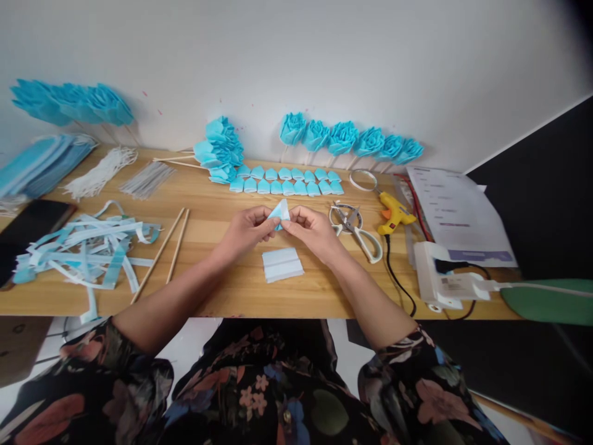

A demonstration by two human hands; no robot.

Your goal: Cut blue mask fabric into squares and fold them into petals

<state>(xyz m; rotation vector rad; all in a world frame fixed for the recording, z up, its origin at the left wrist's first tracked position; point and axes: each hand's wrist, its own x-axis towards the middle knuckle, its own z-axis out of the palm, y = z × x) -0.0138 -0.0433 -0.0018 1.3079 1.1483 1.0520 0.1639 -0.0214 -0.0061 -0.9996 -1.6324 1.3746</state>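
Note:
Between my two hands is a small folded piece of blue and white mask fabric [280,211], its pointed tip upward. My left hand [251,227] pinches its left side, and my right hand [311,230] pinches the right side. Just below them on the table lies a stack of white fabric pieces [282,265]. Beyond my fingers, two rows of folded blue petals [287,187] run along the table. Scissors with white handles [356,232] lie right of my right hand, over what looks like a roll of tape.
Yellow glue gun [395,212], power strip [445,278] and printed sheet [456,210] are at right. Blue fabric flowers [343,138] lean on the wall. At left lie fabric strips [88,247], wooden sticks [160,253], white ear loops [102,172], grey wires [147,179], masks [46,164] and a phone [28,232].

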